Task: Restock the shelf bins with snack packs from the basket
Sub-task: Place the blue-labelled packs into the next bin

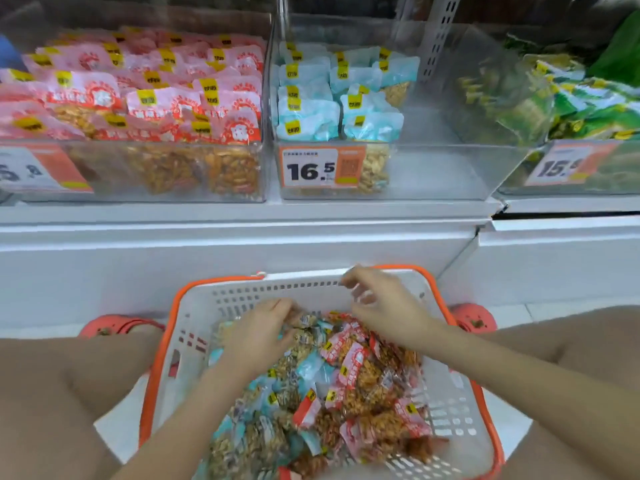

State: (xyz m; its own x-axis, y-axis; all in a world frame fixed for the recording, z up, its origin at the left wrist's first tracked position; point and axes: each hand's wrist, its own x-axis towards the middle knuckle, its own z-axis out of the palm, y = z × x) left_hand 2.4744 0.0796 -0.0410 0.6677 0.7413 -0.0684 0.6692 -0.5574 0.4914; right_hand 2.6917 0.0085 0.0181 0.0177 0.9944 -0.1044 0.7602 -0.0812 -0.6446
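Note:
A white basket with an orange rim (165,327) sits on the floor between my knees, piled with blue snack packs (311,370) and pink snack packs (351,367). My left hand (258,332) reaches into the far side of the pile, its fingertips curled around a blue pack. Over the basket's far right, my right hand (382,308) hovers with loosely curled fingers and holds nothing. On the shelf above, the left clear bin (104,174) is full of pink packs. The middle clear bin (433,168) holds blue packs only in its left half.
A third bin (609,168) at the right holds green packs. Price tags hang on the bin fronts, the middle tag (310,171) reading 16.5. A white shelf ledge (242,237) runs just beyond the basket. My bare knees flank it, with pink shoes (474,317) on the floor.

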